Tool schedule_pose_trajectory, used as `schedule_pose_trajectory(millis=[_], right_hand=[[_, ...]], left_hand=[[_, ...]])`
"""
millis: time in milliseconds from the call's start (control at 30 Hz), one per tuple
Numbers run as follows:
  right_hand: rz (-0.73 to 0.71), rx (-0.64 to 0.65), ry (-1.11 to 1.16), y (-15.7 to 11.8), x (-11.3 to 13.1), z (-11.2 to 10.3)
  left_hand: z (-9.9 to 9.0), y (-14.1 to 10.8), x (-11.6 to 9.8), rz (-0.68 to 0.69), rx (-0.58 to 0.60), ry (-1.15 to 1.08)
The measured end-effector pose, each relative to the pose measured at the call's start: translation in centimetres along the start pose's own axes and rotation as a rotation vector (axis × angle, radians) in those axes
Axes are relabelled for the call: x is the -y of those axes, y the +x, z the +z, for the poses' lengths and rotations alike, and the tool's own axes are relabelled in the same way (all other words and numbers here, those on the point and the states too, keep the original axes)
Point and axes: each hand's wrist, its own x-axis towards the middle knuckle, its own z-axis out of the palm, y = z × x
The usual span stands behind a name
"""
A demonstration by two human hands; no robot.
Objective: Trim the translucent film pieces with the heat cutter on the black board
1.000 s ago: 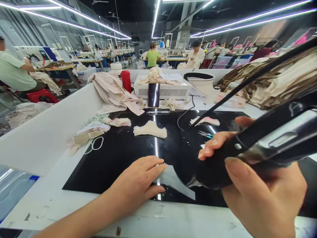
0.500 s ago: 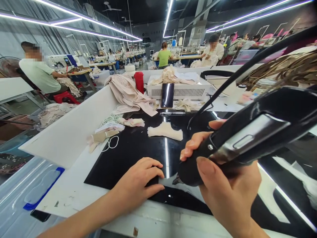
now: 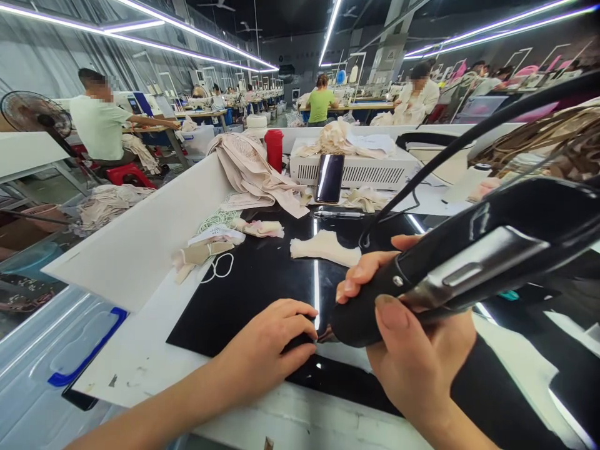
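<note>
My right hand is wrapped round a black corded handheld tool with a silvery lever-like plate, its thumb along the near side. The tool's rounded front end points down and left, close to my left fingertips. On the glossy black board rests my left hand, fingers bent and thumb apart, fingertips on the surface. A pale strip of fabric lies under the tool's front end, partly hidden. Farther back on the board is a cream fabric piece.
Behind the board a phone leans on a white vented box. A pen, a red cup and piled beige fabric are near. More pale fabric lies right. A black cord crosses the right side. People sit at machines beyond.
The view has shifted slightly, so the surroundings appear farther right. My right hand and the tool's front end have come a little closer to my left fingertips.
</note>
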Motion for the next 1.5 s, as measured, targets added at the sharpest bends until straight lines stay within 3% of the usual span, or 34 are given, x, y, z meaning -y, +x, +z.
schedule_pose_trajectory(millis=[367,1133,1300,1500], right_hand=[[0.021,-0.017,-0.028,0.0,-0.3,0.1],[-0.001,0.003,-0.055,-0.3,-0.4,0.0],[0.022,0.008,-0.023,-0.4,-0.3,0.0],[0.031,0.001,-0.059,0.1,1.4,-1.8]], left_hand=[[-0.1,0.2,-0.1,-0.014,-0.084,-0.105],[0.2,0.4,0.1,0.016,-0.071,-0.03],[0.4,0.3,0.4,0.065,-0.072,0.007],[0.6,-0.1,1.1,0.276,-0.006,0.217]])
